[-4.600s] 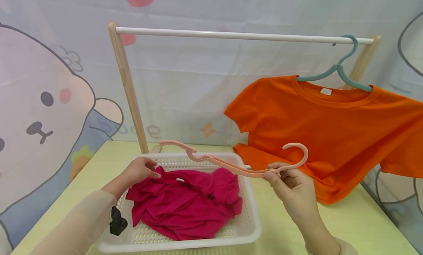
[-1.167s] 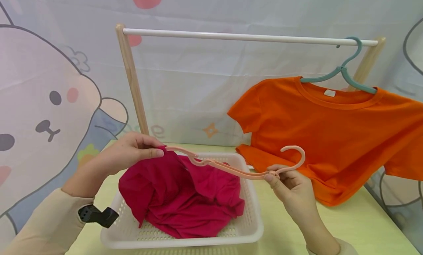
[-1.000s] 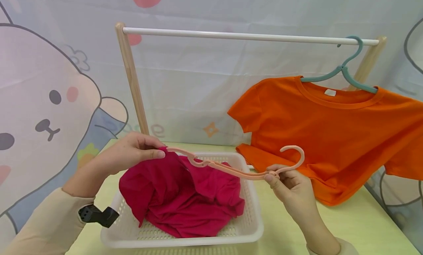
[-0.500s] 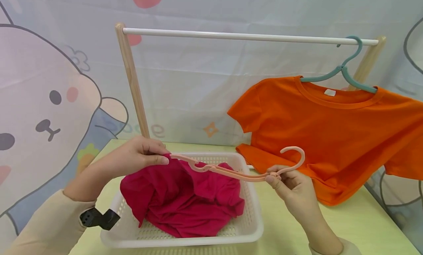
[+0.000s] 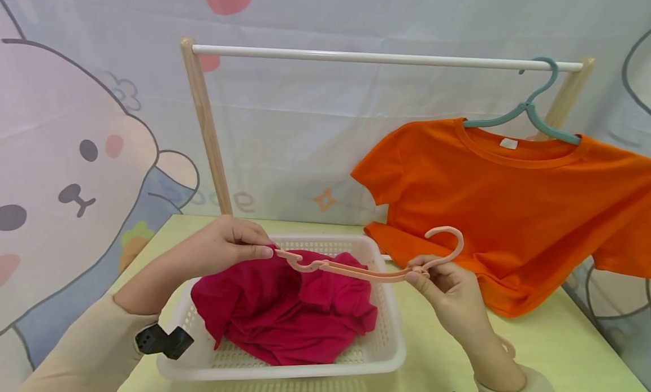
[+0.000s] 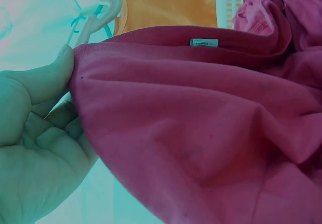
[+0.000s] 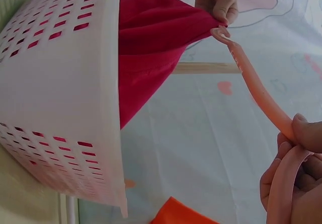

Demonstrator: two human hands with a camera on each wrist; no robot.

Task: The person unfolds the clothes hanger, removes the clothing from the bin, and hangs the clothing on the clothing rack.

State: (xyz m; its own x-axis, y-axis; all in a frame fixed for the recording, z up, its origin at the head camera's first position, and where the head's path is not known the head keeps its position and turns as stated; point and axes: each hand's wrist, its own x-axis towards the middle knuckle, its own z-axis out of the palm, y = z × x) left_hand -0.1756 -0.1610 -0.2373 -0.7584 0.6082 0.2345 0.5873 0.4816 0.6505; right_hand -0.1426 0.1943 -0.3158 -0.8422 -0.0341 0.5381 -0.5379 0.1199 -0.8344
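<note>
A crumpled magenta T-shirt (image 5: 285,318) lies in a white plastic basket (image 5: 280,373), with its neckline lifted at the left. My left hand (image 5: 224,248) pinches that neckline between thumb and fingers; a small label (image 6: 204,42) shows inside the collar in the left wrist view. A peach-pink clothes hanger (image 5: 366,273) stretches across above the basket. My right hand (image 5: 452,293) grips it near the base of its hook. The hanger's left end meets the collar at my left fingertips, and its tip is hidden there by the cloth.
Behind the basket stands a rack with a white rail (image 5: 356,56) and wooden posts (image 5: 205,121). An orange T-shirt (image 5: 488,205) hangs at its right end on a teal hanger (image 5: 526,107), its hem on the pale yellow table (image 5: 437,358).
Earlier my left hand was at the shirt in the basket; it then lifted the collar to the hanger's end. Over the last second it has moved right and down, covering more of the hanger's tip.
</note>
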